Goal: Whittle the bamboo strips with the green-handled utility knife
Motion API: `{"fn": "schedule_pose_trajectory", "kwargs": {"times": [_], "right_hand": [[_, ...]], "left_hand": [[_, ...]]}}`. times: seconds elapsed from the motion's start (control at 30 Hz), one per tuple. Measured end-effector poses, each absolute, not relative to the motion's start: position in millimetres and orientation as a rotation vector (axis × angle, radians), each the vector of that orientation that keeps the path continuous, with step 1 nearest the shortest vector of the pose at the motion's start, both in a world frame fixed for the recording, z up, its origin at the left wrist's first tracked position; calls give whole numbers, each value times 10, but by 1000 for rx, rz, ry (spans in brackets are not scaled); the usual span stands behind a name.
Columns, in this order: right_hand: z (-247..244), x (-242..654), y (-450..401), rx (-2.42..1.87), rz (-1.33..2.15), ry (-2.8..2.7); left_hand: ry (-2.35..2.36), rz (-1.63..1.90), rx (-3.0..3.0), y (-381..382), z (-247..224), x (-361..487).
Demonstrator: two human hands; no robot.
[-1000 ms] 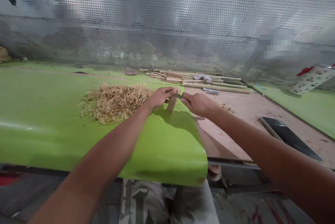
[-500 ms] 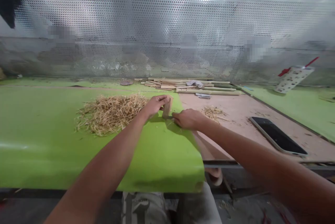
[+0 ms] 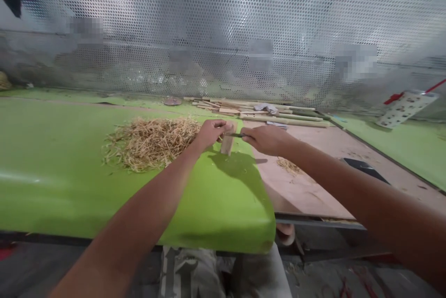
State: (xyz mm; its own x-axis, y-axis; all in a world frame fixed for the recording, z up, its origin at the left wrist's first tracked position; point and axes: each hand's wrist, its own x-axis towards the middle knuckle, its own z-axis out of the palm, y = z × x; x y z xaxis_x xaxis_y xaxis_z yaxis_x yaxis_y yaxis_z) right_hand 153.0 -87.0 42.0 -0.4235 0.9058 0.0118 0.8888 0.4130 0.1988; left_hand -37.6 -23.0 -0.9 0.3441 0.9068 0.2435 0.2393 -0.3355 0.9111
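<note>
Above the green sheet, wooden slat: held tilted near the sheet's right-hand edge, upper part gripped, lower end pointing down; whether resting on the sheet, impossible to tell.
Left hand: pinched round the slat's upper part, apparently to steady it and leave the lower length open to the blade.
Right hand: closed round a thin dark knife, mostly hidden in the fist; blade laid against the slat just beside the left hand, seemingly gripped short for control.
Curled strips: heaped on the sheet beyond the left hand, probably gathered there to free working room.
Loose shavings: scattered on the counter beside the right forearm.
Bamboo sticks: lying along the back before the perforated metal panel, likely for easy reach.
Phone: partly behind the right forearm, presumably set off the sheet to avoid clutter.
</note>
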Motion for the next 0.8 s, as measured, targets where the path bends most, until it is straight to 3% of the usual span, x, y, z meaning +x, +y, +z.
{"fn": "schedule_pose_trajectory", "kwargs": {"times": [0.4,0.6,0.8], "right_hand": [[156,1478,-883,1841,276,2468],[265,1504,-899,1819,373,2553],[161,1664,-801,2092,108,2424]], "left_hand": [[1129,973,1875,-293,-59,-280],[1049,1288,1809,-238,-3,-307],[1242,1603,1724,-185,67,-401]]}}
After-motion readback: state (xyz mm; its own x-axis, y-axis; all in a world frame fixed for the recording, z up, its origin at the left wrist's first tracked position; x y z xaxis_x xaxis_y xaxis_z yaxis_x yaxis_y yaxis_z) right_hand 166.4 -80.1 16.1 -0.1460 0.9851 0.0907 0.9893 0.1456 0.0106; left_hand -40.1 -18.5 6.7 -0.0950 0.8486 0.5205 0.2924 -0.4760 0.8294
